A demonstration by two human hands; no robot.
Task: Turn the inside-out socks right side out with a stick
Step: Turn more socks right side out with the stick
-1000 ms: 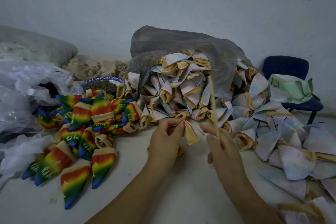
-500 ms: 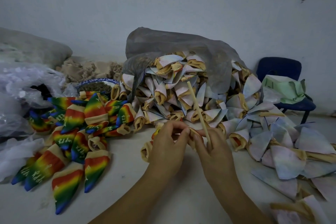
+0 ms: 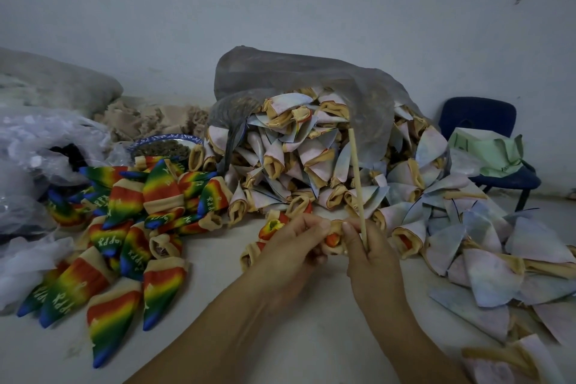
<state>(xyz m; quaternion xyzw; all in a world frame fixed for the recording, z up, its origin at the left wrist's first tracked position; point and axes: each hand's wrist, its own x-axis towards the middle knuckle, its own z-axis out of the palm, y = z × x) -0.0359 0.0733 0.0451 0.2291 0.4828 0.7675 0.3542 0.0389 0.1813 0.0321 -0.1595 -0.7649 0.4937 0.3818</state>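
The stick (image 3: 358,190) now stands nearly upright; half a second ago its top leaned to the left. The right hand (image 3: 372,259) grips its low end and, together with the left hand (image 3: 290,246), pinches the cuff of a sock (image 3: 333,238) just above the tabletop (image 3: 311,337). The rainbow socks (image 3: 124,227) at the left carry the white letters "APPY".
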